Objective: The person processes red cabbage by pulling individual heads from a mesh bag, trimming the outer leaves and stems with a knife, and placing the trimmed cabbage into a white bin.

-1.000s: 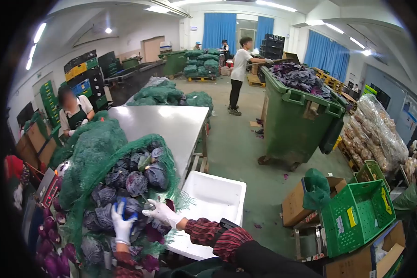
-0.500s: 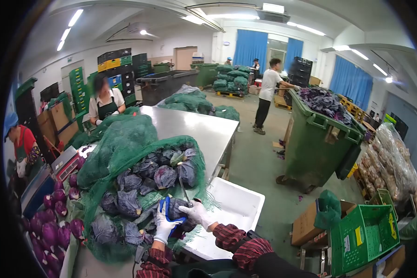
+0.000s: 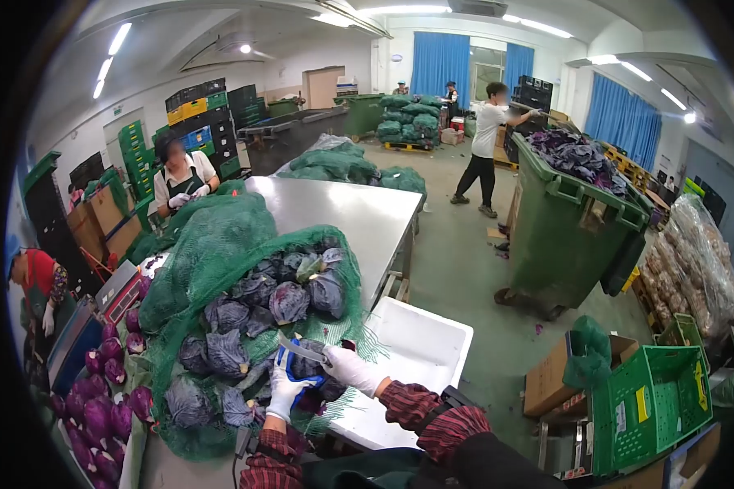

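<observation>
White and blue gloves cover both hands in the head view, low and just left of centre. The left hand [image 3: 285, 394] cups a dark purple cabbage [image 3: 305, 368], its fingers spread around the head; that cabbage sits at the near edge of the heap. The right hand [image 3: 354, 371] is closed around the handle of a knife [image 3: 302, 350], whose blade points toward ten o'clock, across the cabbage and close to the left hand. How far the blade touches the leaves, I cannot tell.

From the hands, more cabbages [image 3: 289, 303] lie at eleven o'clock inside an opened green net [image 3: 216, 232]. A bare steel tabletop [image 3: 342, 212] stretches toward twelve. At two o'clock, just beside the right hand, is a white foam tray [image 3: 432, 336]. Glossy purple heads [image 3: 98, 416] crowd together at nine. Further off, a person in a white shirt [image 3: 488, 130] stands at one o'clock beside a green wheeled bin [image 3: 554, 253] loaded with dark leaves [image 3: 575, 159]; a green crate [image 3: 640, 407] rests at three.
</observation>
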The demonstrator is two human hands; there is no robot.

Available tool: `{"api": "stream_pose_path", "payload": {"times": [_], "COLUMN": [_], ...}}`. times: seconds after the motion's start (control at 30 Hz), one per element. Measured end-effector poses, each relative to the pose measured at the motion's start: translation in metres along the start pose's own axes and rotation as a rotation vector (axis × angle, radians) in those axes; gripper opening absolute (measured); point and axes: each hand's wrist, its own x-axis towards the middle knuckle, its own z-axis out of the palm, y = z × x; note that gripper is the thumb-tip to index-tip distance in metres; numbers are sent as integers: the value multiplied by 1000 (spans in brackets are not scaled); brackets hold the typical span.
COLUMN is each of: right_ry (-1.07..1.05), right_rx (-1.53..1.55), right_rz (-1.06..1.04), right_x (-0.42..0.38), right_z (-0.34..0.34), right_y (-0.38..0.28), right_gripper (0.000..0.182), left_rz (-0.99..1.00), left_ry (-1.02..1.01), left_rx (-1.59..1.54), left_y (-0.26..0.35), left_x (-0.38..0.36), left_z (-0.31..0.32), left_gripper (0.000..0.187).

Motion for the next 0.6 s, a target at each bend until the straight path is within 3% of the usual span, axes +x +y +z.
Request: {"api": "stream_pose_path", "payload": {"times": [0.03,0.07,0.13,0.17,0.23,0.27,0.33,0.4,0.43,0.47,0.53,0.6], "right_ry": [43,78,221,138,227,86,-34,-230,-214,-169,-78,-102], "right_rx": [-47,-87,78,115,94,390,840,867,964,951,810,700], "right_rz": [-21,-47,89,274,425,613,687,533,453,555,522,527], "right_x": [3,8,18,26,31,31,21,11,6,6,11,22], "right_z": [0,2,7,-6,11,13,-6,11,37,28,15,-39], "right_y": [1,-1,10,10,62,80,55,50,59,45,32,-2], "right_gripper": [15,15,18,21,25,24,36,83,103,106,106,105], "left_rz": [-84,-4,-78,-76,-77,-68,-53,-185,-219,-281,-432,-405], "left_ry": [-12,-9,11,11,7,1,-17,-25,-74,-118,-66,-22], "left_rx": [-260,144,249,240,193,155,130,-23,-250,-455,-665,-739], "left_y": [-2,-20,27,32,38,40,38,38,37,40,77,86], "left_x": [2,5,12,15,15,18,21,27,29,31,42,47], "left_z": [5,-1,-1,0,2,2,0,-3,-5,-9,-8,1], "left_gripper": [114,111,104,102,102,103,103,103,105,98,80,72]}}
